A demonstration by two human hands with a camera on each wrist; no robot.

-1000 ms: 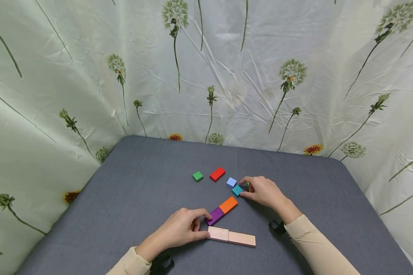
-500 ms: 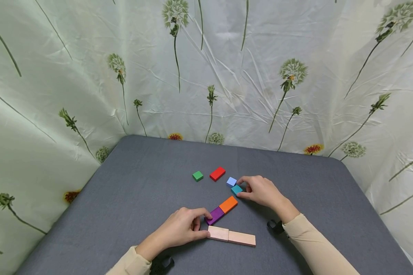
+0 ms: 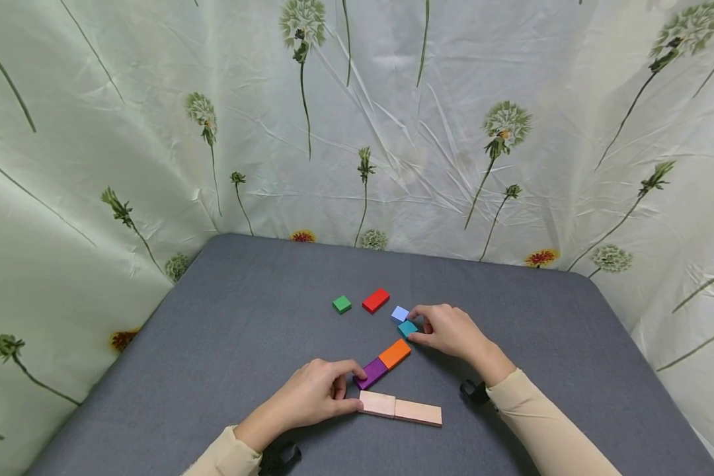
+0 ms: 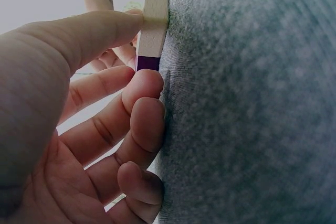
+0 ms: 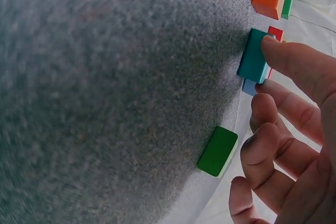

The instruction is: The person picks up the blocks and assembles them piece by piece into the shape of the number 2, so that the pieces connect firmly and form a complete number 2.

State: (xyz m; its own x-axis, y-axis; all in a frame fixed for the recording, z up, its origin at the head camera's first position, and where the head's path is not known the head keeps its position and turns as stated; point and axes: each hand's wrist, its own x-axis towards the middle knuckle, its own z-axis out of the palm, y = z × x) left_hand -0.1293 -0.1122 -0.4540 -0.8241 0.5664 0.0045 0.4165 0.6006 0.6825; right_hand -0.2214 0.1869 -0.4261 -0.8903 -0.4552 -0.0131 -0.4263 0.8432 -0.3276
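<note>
My left hand [image 3: 318, 396] touches the end of a purple block [image 3: 374, 372] with its index finger. Its thumb rests at the end of a pale wooden block [image 3: 377, 404]; the other fingers are loosely bent. My right hand [image 3: 454, 334] has thumb and index finger on either side of a small teal block [image 3: 407, 328]. A light blue block [image 3: 400, 314] lies against the teal one, close to the index fingertip. An orange block [image 3: 395, 354] joins the purple one end to end. In the right wrist view, a green block [image 5: 218, 151] lies below the fingers; the hand hides it from the head view.
A second pale wooden block [image 3: 418, 412] continues the front row. Farther back on the grey table [image 3: 262, 297] are a red block [image 3: 376, 301] and another small green block [image 3: 342, 304]. A flowered curtain [image 3: 393, 119] hangs behind the table.
My right hand has moved slightly left, and the teal block has shifted left with it. My left hand and the other blocks have stayed in place.
</note>
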